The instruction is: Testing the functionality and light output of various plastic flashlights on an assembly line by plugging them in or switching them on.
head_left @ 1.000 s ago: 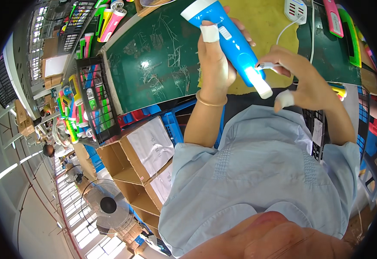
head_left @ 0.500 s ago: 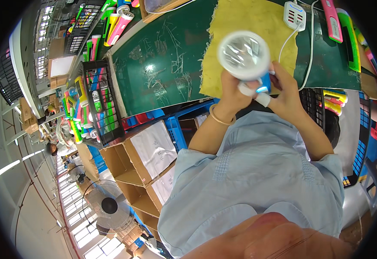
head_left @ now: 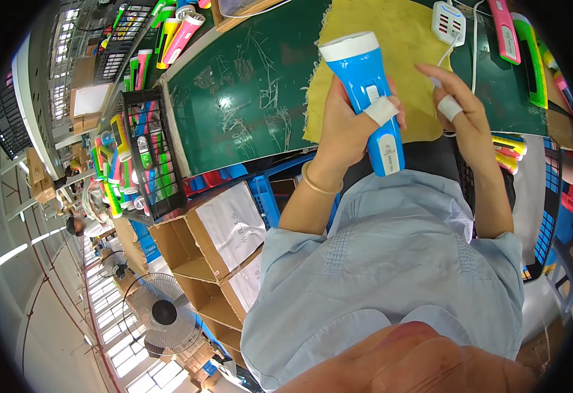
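A blue flashlight (head_left: 362,78) with a white head rim is in my left hand (head_left: 345,128), whose fingers wrap round its body below the switch. The lamp end points away from me and up, the tail toward my chest. White tape covers my left thumb. Beside it, a little to the right, my right hand (head_left: 466,118) pinches the end of a thin white cable (head_left: 443,59); its plug is mostly hidden by the fingers. Tape also wraps a digit of this hand. The cable runs to a white multi-port USB charger (head_left: 449,23) at the far right of the yellow cloth (head_left: 424,39).
The cloth lies on a green table (head_left: 234,92). Pink and green flashlights (head_left: 529,59) lie at its right end. At left stands a black crate (head_left: 152,157) of coloured flashlights. Cardboard boxes (head_left: 194,252) and a fan (head_left: 164,312) are at lower left.
The flashlight has turned from lens toward me to its switch side showing. My hands have parted: the left keeps the flashlight, and the right has moved off to the right with the cable.
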Motion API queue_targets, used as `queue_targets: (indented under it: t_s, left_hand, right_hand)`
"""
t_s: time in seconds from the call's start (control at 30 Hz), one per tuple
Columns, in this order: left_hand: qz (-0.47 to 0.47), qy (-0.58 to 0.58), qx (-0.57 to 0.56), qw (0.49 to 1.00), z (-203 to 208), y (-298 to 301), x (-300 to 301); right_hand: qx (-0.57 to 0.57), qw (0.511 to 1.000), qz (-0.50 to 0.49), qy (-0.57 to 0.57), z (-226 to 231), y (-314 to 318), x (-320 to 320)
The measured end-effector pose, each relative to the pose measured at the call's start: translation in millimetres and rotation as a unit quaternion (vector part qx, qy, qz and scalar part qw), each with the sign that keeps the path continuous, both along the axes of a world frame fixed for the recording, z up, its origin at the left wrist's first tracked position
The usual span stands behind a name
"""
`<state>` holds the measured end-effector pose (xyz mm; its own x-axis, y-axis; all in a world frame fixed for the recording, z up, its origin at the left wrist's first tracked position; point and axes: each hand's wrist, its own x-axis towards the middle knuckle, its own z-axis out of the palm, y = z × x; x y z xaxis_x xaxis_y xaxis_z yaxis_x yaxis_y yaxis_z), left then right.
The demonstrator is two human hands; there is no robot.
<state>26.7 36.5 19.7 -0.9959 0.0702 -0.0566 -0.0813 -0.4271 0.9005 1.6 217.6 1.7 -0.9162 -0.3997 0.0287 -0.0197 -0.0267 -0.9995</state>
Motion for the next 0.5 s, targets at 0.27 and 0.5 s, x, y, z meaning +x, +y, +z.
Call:
queue_targets:
  t_s: [0.27,0.5]
  left_hand:
    - [-0.049,-0.078,-0.080,0.992,0,8,10]
    - [-0.122,-0.007,-0.321,0.939,-1,4,10]
  right_hand:
    - [0.080,0.948,-0.041,0.304,24,-11,-42]
    - [0.214,0.894,0.187,0.346,33,-23,-63]
